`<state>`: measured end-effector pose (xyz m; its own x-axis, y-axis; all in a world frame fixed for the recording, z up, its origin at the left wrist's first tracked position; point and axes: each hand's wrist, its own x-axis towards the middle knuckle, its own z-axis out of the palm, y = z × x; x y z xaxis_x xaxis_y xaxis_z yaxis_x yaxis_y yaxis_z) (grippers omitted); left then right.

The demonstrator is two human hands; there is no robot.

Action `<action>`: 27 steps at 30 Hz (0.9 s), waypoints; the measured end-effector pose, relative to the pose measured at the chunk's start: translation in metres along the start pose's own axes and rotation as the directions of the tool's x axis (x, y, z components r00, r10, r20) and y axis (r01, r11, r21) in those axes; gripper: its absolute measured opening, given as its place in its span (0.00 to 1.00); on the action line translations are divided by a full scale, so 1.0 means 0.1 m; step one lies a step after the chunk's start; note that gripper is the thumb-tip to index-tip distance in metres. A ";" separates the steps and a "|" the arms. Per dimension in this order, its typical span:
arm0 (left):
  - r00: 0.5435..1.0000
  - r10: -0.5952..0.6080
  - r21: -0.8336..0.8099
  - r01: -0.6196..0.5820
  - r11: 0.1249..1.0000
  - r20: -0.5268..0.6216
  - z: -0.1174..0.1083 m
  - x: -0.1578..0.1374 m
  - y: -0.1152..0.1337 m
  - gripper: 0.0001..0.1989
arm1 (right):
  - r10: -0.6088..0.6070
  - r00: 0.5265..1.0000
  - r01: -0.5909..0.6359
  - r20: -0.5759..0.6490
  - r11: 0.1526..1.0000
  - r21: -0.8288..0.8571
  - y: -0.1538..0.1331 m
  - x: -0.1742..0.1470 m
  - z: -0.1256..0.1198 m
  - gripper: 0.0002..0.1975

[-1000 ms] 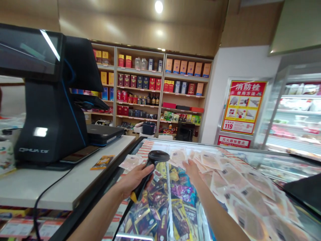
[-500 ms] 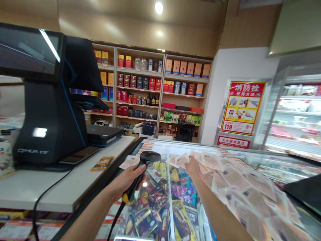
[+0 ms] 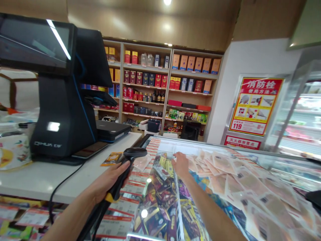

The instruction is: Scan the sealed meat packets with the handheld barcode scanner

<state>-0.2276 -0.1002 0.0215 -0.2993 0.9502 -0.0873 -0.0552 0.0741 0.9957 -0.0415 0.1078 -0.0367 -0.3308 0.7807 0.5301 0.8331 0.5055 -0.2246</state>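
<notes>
My left hand (image 3: 114, 177) is wrapped round the handle of a black barcode scanner (image 3: 135, 152) with a yellow band near its grip. The scanner's head points away over the left side of a glass-topped freezer. Just beyond it lies a single flat clear packet (image 3: 141, 162). Over the middle of the glass, my right hand (image 3: 182, 164) has loosely bent fingers that look apart, and nothing shows in them. To its right, many flat, pale, see-through packets (image 3: 225, 180) are spread overlapping on the glass.
Wrapped ice creams (image 3: 160, 197) show under the freezer glass (image 3: 163, 142). On the left, a white counter (image 3: 67, 180) carries a black till (image 3: 62, 110), a phone-like slab and a small orange packet (image 3: 112, 158). The scanner's cable hangs down. Shelves of boxes stand behind.
My right hand has moved left, away from the spread packets. My left hand has brought the scanner left, and the view has turned slightly left.
</notes>
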 end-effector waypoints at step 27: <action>0.994 0.018 -0.055 -0.012 0.998 0.107 0.27 -0.04 0.04 0.16 | -0.223 0.874 0.133 0.432 0.964 0.230 0.03 -0.21 -0.01 0.44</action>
<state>-0.2007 -0.0949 0.0268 -0.1967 0.9783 -0.0658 -0.1044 0.0459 0.9935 -0.0313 0.0925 -0.0481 -0.6666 0.7279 0.1606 0.6571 0.6756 -0.3344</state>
